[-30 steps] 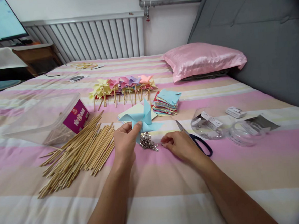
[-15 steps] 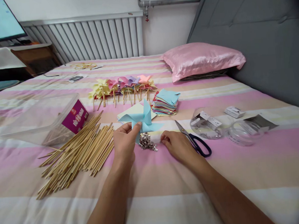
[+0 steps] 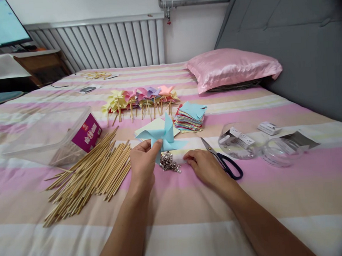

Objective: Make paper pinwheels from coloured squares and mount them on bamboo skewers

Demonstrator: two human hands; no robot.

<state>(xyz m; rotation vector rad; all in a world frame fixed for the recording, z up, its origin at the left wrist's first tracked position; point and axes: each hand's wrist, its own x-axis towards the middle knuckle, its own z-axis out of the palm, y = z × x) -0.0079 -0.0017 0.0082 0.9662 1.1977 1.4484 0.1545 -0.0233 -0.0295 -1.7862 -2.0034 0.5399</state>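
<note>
My left hand pinches a light blue paper pinwheel at its centre and holds it upright above the bed. Just below it lies a small heap of silver pins. My right hand rests on the sheet right of that heap, fingertips curled together near the pins; whether a pin is between them cannot be seen. A pile of bamboo sticks lies to the left of my left hand. Blue-handled scissors lie beside my right hand.
A row of finished pinwheels and a stack of coloured paper squares lie further back. A clear plastic box sits at left, round clear containers at right, a pink pillow against the grey headboard.
My right hand has shifted slightly up and left, closer to the pin heap. The left hand and pinwheel have stayed put.
</note>
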